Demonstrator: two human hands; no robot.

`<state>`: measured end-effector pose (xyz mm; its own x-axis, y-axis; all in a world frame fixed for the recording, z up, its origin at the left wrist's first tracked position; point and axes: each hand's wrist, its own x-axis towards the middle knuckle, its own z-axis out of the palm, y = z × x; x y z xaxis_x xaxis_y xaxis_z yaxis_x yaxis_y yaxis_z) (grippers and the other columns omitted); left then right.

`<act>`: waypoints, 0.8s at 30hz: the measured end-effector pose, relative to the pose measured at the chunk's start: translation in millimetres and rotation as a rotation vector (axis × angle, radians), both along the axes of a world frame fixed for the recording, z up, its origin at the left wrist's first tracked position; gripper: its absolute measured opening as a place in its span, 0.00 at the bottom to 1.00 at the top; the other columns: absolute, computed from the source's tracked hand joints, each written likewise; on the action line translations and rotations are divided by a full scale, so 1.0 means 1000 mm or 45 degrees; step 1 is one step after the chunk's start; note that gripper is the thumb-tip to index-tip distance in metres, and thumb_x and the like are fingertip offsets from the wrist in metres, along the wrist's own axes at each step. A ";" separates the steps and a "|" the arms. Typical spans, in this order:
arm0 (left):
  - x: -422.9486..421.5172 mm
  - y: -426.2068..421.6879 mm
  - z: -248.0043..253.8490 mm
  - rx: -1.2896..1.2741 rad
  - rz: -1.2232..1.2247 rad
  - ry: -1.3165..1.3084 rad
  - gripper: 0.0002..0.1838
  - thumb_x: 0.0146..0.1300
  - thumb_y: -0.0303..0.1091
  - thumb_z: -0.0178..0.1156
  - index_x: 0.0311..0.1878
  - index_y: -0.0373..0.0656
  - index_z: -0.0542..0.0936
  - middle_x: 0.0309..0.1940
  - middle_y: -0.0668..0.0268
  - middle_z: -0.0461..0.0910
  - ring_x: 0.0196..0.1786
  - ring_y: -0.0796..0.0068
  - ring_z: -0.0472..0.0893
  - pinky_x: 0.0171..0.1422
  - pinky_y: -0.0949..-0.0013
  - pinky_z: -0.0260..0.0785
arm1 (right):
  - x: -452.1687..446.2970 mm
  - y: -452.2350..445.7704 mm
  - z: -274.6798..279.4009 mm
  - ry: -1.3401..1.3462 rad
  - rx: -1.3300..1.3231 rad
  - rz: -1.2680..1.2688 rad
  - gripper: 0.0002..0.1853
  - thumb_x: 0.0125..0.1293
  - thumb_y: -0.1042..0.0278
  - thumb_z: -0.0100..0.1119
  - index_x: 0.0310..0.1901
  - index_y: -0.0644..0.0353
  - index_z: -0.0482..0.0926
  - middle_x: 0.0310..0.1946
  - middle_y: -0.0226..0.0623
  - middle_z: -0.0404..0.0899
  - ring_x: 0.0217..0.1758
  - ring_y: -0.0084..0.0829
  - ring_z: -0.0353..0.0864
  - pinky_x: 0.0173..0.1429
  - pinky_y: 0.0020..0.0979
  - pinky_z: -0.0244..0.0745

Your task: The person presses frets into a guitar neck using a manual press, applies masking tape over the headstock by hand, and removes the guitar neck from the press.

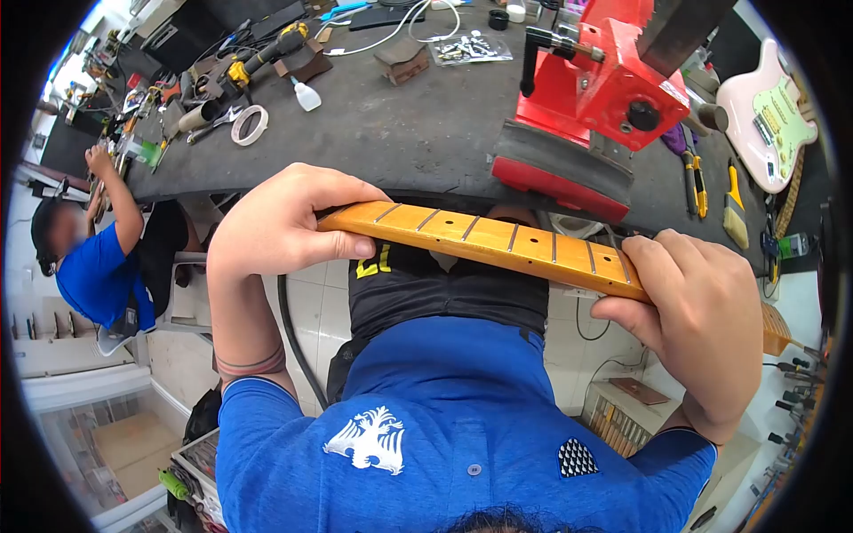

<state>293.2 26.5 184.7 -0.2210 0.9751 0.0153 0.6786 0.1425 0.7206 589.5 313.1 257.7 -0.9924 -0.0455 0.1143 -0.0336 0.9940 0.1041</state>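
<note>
A glossy amber guitar neck (489, 243) with metal frets and dark dot inlays lies across my lap side, in front of the bench edge, tilted slightly down to the right. Its left end is in my left hand (289, 222), thumb along the near edge and fingers over the far side. At the right end my right hand (689, 311) grips it, with the thumb below and the fingers curled over the top. The undersides of both grips are hidden.
A red vise (604, 89) stands on the dark bench (382, 133). Tape roll (250, 125), small bottle (306, 96), brush (735, 209) and pliers (697, 182) lie around. A pink guitar (766, 115) is at right. A person in blue (102, 266) sits at left.
</note>
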 end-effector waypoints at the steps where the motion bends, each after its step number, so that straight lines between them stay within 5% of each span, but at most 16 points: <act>1: 0.001 -0.004 0.002 0.004 0.001 0.015 0.32 0.59 0.45 0.83 0.61 0.31 0.90 0.45 0.49 0.93 0.46 0.49 0.93 0.54 0.57 0.82 | -0.001 -0.002 0.002 0.010 0.012 0.017 0.34 0.68 0.31 0.68 0.49 0.63 0.85 0.35 0.40 0.83 0.38 0.46 0.87 0.43 0.45 0.80; 13: 0.006 -0.028 0.015 0.009 0.048 0.040 0.35 0.57 0.49 0.84 0.63 0.33 0.91 0.46 0.48 0.94 0.49 0.46 0.95 0.61 0.56 0.83 | -0.005 -0.017 0.011 0.008 -0.041 0.082 0.31 0.52 0.50 0.83 0.52 0.64 0.85 0.39 0.42 0.85 0.40 0.47 0.88 0.46 0.46 0.82; 24: 0.008 -0.024 0.019 -0.021 0.047 0.081 0.35 0.56 0.48 0.84 0.63 0.34 0.91 0.47 0.46 0.94 0.52 0.43 0.94 0.75 0.52 0.81 | -0.001 -0.016 0.013 0.025 -0.052 0.072 0.32 0.52 0.51 0.83 0.53 0.65 0.85 0.39 0.43 0.86 0.40 0.48 0.88 0.46 0.46 0.82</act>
